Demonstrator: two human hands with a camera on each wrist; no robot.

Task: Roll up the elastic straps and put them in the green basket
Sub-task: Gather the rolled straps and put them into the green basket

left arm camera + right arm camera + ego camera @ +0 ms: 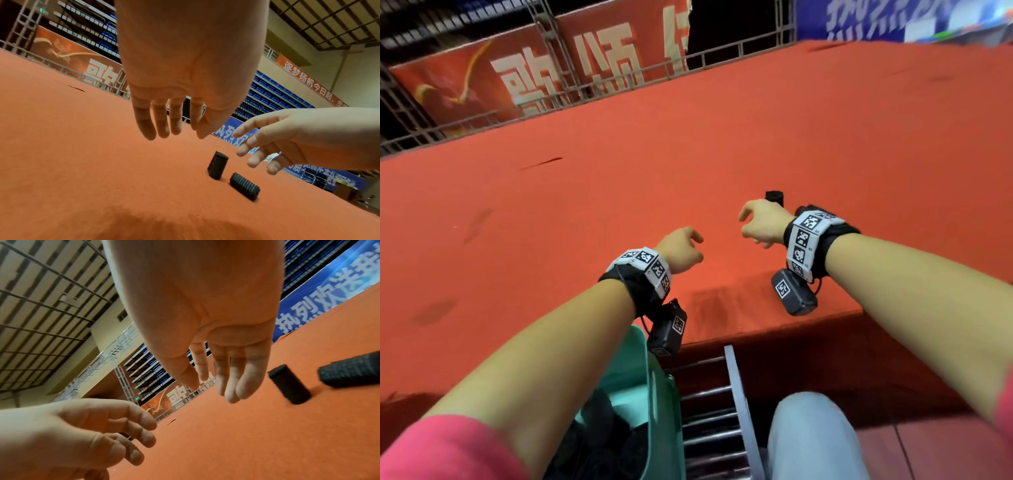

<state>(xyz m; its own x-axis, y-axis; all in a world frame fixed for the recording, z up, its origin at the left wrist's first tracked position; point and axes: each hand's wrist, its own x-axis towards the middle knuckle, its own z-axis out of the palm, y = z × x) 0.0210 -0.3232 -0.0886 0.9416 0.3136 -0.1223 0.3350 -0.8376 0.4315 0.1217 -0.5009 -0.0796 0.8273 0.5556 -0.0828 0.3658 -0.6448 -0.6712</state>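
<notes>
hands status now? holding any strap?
Left hand: open, fingers relaxed, holding nothing.
Right hand: open, holding nothing; both rolled straps lie on the red surface.

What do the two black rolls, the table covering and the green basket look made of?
Black rolls: apparently ribbed woven elastic, matte. Table covering: matte orange-red cloth, possibly felt, creased at the front edge. Green basket: seemingly smooth moulded plastic, slight sheen.
</notes>
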